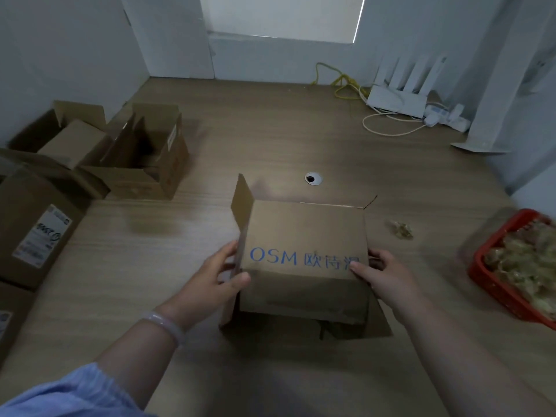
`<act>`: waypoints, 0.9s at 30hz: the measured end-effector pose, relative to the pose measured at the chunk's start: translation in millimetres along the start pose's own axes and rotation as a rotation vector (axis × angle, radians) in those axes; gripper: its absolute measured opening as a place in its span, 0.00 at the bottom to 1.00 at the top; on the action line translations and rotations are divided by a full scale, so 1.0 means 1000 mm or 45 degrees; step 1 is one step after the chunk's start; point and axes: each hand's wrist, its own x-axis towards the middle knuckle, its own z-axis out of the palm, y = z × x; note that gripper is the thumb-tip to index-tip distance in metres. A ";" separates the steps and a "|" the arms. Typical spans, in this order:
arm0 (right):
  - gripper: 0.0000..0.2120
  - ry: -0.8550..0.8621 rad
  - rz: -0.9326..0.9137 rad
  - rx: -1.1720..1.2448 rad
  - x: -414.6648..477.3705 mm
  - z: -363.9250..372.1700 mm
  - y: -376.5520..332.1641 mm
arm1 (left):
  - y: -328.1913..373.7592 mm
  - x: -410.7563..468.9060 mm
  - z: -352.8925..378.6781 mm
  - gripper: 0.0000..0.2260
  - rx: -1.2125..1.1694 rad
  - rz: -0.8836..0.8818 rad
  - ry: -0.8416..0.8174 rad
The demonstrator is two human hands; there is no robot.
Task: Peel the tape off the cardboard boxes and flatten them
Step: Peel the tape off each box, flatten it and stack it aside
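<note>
While both hands clamp it: the box (304, 260) sits on the desk (270, 139), straight ahead of the person and close in.
Left grip: left hand (221, 273) clamped on the box's left edge, thumb on the printed face, fingers round the side by the raised flap (242, 203).
Right grip: right hand (380, 272) clamped on the right edge, thumb on the printed face, fingers behind.
Box state: flaps loose at the far and near ends; whether any tape remains, I cannot tell.
Key relation: the box lies between the two hands, equally near to each; its open ends face away from and toward the person, so a sideways squeeze or skew looks like the way to collapse it.
Other boxes (141, 152): grouped at the left, well apart, not yet flattened.
Basket (484, 272): red, at the right edge, holding crumpled tape, by the look of it.
</note>
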 end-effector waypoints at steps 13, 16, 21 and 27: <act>0.22 0.046 0.066 -0.274 0.010 0.012 0.051 | -0.035 0.019 0.053 0.36 1.261 0.111 -0.209; 0.32 0.090 -0.087 -0.532 0.008 0.016 0.063 | -0.056 0.026 0.063 0.41 1.342 0.150 -0.204; 0.37 -0.076 -0.483 -1.421 0.018 0.045 0.072 | -0.081 0.037 0.070 0.41 1.423 0.137 -0.205; 0.37 -0.186 -0.547 -1.522 0.046 0.076 0.089 | -0.097 0.045 0.077 0.31 1.405 0.242 -0.020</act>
